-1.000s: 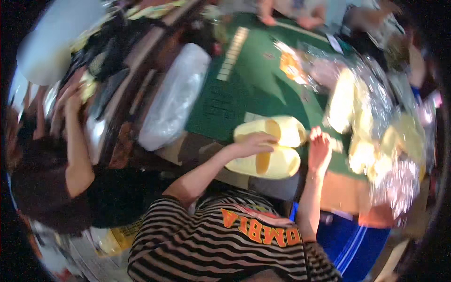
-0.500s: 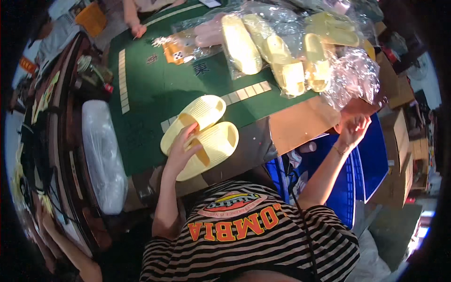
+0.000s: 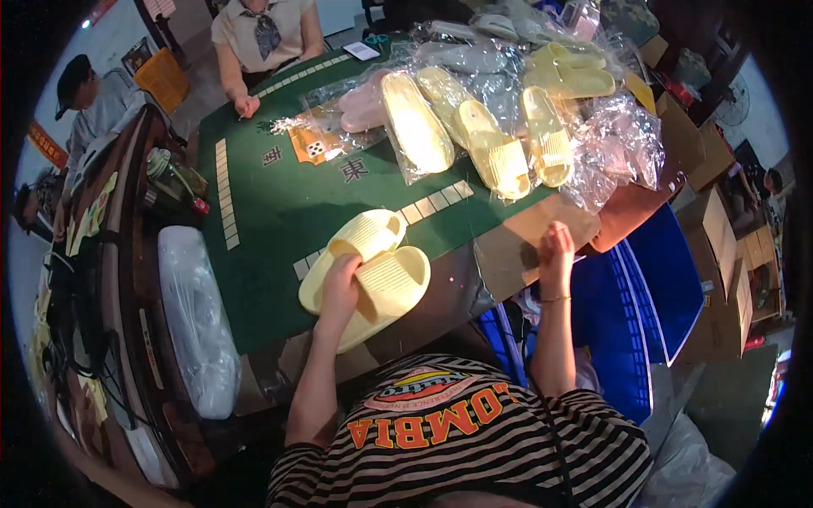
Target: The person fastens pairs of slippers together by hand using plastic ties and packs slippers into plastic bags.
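A pair of pale yellow slide slippers (image 3: 394,278) lies at the table's near edge, side by side and overlapping. My left hand (image 3: 340,292) is closed on them, its fingers curled in at the ridged straps. My right hand (image 3: 556,250) is raised over the brown cardboard (image 3: 517,237) at the table's near right, fingers bunched together; whether anything small is in them is hidden. Farther back lie yellow slippers (image 3: 415,123) in clear plastic bags, several of them in a row. Crumpled clear plastic wrap (image 3: 622,144) sits at the right of them.
Rows of mahjong tiles (image 3: 436,201) line the green table (image 3: 279,212). A blue crate (image 3: 605,313) stands below my right arm, with cardboard boxes (image 3: 711,245) beyond. A wrapped white roll (image 3: 199,322) lies along the left edge. Another person (image 3: 267,38) sits across the table.
My right hand has moved left, away from the plastic wrap, and its fingers have drawn together. My left hand has closed on the slippers. The view has tilted up, showing the person opposite.
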`<state>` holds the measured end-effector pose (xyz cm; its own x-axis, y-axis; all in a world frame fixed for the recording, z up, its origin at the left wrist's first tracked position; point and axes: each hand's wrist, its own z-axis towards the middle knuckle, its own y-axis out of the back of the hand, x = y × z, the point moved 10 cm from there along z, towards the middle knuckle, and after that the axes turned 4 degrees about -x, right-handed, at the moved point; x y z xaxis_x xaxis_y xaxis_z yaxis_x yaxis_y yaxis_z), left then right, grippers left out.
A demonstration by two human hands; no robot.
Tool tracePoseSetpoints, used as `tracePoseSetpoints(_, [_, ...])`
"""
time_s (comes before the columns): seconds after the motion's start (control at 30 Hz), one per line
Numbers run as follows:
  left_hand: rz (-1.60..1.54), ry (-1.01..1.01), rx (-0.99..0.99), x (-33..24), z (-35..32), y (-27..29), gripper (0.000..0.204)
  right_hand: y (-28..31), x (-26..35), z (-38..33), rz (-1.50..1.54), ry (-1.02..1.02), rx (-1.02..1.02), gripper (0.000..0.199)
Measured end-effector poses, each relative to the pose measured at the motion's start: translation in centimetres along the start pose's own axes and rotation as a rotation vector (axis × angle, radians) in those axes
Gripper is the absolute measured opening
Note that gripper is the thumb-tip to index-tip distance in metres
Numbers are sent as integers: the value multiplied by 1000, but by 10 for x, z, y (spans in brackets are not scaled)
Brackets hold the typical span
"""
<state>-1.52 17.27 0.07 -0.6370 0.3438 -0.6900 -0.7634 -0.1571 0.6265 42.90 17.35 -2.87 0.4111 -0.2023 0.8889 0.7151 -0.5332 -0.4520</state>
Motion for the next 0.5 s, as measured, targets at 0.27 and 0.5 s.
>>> tracePoseSetpoints(0.27, [262, 221, -458, 64, -16, 142, 35, -54, -6, -23, -989, 380, 165, 18])
tracePoseSetpoints(0.5, [625, 422, -599, 98, -52, 195, 48, -65, 3, -33, -997, 441, 179, 17])
